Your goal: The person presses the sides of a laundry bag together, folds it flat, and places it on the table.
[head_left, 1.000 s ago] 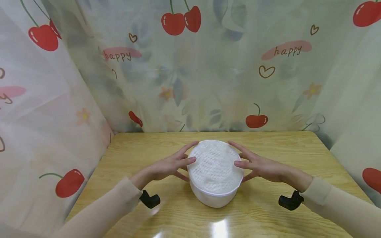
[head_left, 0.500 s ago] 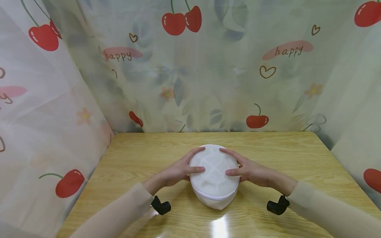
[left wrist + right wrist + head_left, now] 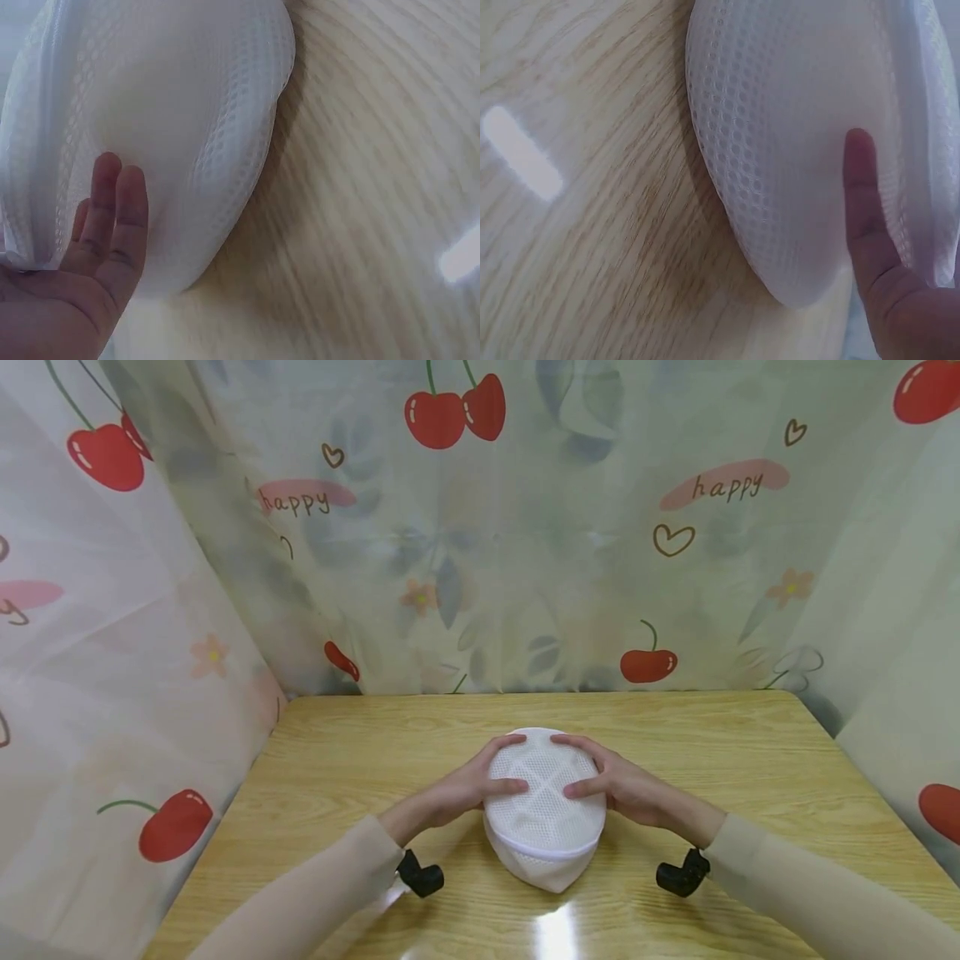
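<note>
A round white mesh laundry bag (image 3: 546,831) with a white rim stands on the wooden table, its mesh top facing up and its near lower side bulging to a blunt corner. My left hand (image 3: 480,783) grips it from the left, thumb and index finger over the top. From the right, my right hand (image 3: 626,785) holds it likewise. In the left wrist view, fingers (image 3: 129,225) press into the soft mesh wall (image 3: 232,127). One finger (image 3: 862,199) of the right hand dents the other side in the right wrist view. The bag's far side is hidden.
The wood-grain table (image 3: 360,735) runs back to a cherry-print curtain (image 3: 495,568), which also hangs along both sides. Small black wrist cameras (image 3: 422,874) sit under both sleeve cuffs. Light glares off the table's front.
Both hands have moved inward and squeezed the bag narrower, the thumbs sliding further over its top. The bag's near side now bulges to a corner.
</note>
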### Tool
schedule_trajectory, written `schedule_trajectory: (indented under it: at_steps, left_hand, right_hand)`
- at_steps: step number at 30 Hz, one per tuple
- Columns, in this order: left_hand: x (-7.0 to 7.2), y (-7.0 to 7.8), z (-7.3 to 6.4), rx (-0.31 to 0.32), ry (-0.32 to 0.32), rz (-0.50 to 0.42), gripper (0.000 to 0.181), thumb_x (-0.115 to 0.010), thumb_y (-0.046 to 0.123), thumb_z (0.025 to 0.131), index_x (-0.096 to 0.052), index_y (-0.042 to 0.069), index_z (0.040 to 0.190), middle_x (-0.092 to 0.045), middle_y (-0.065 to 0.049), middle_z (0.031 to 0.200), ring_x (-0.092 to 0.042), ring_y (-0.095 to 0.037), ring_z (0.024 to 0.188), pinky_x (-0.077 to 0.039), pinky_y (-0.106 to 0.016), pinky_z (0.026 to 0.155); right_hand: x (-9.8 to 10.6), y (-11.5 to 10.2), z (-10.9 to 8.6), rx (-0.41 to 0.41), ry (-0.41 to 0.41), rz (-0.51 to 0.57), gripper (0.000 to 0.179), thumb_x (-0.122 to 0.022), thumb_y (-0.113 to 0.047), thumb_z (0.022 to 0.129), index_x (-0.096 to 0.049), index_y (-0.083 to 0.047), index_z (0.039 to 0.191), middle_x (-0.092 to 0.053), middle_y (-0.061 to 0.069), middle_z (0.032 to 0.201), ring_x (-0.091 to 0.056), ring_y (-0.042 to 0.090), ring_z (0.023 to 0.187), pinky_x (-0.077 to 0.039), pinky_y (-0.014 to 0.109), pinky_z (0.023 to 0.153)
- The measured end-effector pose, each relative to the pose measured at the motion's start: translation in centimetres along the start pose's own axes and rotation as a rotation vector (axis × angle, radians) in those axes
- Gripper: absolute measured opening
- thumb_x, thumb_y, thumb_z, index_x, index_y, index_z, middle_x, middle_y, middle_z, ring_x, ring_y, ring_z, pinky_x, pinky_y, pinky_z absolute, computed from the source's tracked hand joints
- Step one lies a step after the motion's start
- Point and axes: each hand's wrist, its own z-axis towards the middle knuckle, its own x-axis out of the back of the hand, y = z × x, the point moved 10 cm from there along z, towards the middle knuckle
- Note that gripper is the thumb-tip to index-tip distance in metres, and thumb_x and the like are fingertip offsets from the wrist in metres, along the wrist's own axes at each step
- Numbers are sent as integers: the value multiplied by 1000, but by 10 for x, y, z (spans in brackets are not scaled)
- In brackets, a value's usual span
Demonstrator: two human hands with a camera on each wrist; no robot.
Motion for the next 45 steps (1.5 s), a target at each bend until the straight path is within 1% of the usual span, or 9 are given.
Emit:
schedule_trajectory:
  at_steps: [4,8,12,16,26,29,34,41,45]
  left_hand:
    - [10,5,1,10,-11,79,71,-71,30,101,-33,36,162,-32,-14,159,-65,-25,115,-57,-42,91]
    - [29,18,9,-8,1,242,68,-69,37,102,-37,35,162,-35,-13,154,-59,-25,119,-52,-47,98]
    - [38,33,22,-46,-38,369,65,-68,39,102,-41,32,161,-42,-10,148,-57,-26,118,-50,-46,98]
    - [32,42,36,-84,-119,431,56,-66,38,103,-48,33,157,-46,-6,149,-58,-23,119,-51,-39,96]
    - [21,46,49,-81,-221,341,41,-64,33,105,-62,31,146,-49,10,156,-57,-16,129,-53,-35,96]
    - [16,44,50,-88,-221,321,37,-63,31,106,-65,29,143,-52,10,154,-52,-12,136,-48,-34,105]
    - [9,38,53,-107,-216,297,36,-61,25,107,-66,24,143,-55,6,153,-49,-12,139,-43,-34,110]
    - [6,33,57,-94,-166,267,35,-58,15,108,-66,13,142,-58,-4,150,-63,-13,118,-54,-26,90]
    - [5,29,56,-67,-121,232,35,-57,15,108,-66,11,142,-60,-6,147,-68,-13,97,-57,-25,76]
  right_hand:
    - [7,-2,-14,-27,35,-64,89,-73,-15,97,-18,-25,167,-25,27,160,-58,34,124,-57,48,92]
    - [8,-3,-38,-65,135,-96,92,-71,-24,101,-8,-33,167,-25,31,154,-55,40,124,-59,53,86]
    - [-5,1,-61,-98,225,-13,94,-70,-26,102,-3,-36,167,-22,32,152,-55,43,120,-62,55,78]
    - [-26,6,-77,-91,244,90,92,-67,-24,104,-1,-36,166,-21,33,153,-58,42,116,-61,58,77]
    - [-79,18,-97,-48,167,256,82,-61,-23,107,-6,-38,166,-38,25,131,-60,32,117,-58,57,91]
    - [-87,20,-92,-14,164,335,81,-61,-20,107,-8,-38,166,-33,25,137,-56,35,127,-55,57,97]
    - [-91,17,-82,38,166,442,82,-61,-11,105,-11,-36,166,-7,20,153,-51,37,133,-51,56,103]
    - [-91,22,-74,47,212,456,91,-66,-3,98,-14,-32,166,15,17,164,-53,38,126,-53,57,100]
    - [-95,27,-69,58,243,475,96,-69,2,94,-15,-32,166,6,21,162,-54,37,123,-53,56,100]
